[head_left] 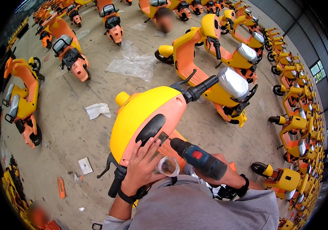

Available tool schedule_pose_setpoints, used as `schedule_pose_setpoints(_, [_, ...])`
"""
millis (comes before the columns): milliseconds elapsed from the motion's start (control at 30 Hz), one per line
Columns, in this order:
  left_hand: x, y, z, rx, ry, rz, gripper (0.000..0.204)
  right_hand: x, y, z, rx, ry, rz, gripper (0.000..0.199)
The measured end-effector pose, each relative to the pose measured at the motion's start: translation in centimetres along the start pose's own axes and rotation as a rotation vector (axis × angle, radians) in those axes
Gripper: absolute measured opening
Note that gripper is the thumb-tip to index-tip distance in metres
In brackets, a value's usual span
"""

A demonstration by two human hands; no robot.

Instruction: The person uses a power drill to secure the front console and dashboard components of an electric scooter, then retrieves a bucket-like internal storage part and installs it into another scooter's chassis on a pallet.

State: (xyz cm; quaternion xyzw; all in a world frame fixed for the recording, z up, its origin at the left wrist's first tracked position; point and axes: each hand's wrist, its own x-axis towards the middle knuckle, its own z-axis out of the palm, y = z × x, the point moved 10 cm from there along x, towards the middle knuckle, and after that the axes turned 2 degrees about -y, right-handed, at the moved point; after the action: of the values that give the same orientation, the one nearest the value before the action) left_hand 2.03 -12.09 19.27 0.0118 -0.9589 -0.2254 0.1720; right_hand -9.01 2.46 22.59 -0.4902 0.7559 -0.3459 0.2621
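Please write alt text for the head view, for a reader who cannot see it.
A person's right hand holds a blue power drill against the yellow-and-orange front of a scooter, while the left hand steadies a small metal plate there. Many more scooters stand on the concrete floor around them.

Drill [200, 159] tip probably behind fingers [148, 147]

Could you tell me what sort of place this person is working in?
Probably a scooter assembly hall or warehouse. Rows of yellow-and-orange scooters stand on a bare concrete floor, and the right hand drives a cordless drill into one scooter's front housing.
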Motion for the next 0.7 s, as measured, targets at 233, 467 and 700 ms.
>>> schedule_pose_setpoints(233, [0.1, 0.1, -0.1, 0.015, 0.011, -0.001, 0.053, 0.3, -0.6, -0.5, -0.091, -0.022, 0.004, 0.023])
schedule_pose_setpoints(467, [0.1, 0.2, -0.5, 0.017, 0.027, -0.005, 0.048, 0.0, -0.5, -0.5, -0.099, 0.026, -0.028, 0.024])
schedule_pose_setpoints(700, [0.1, 0.2, -0.5, 0.008, 0.016, -0.007, 0.046, 0.0, -0.6, -0.6, -0.227, 0.010, -0.012, 0.026])
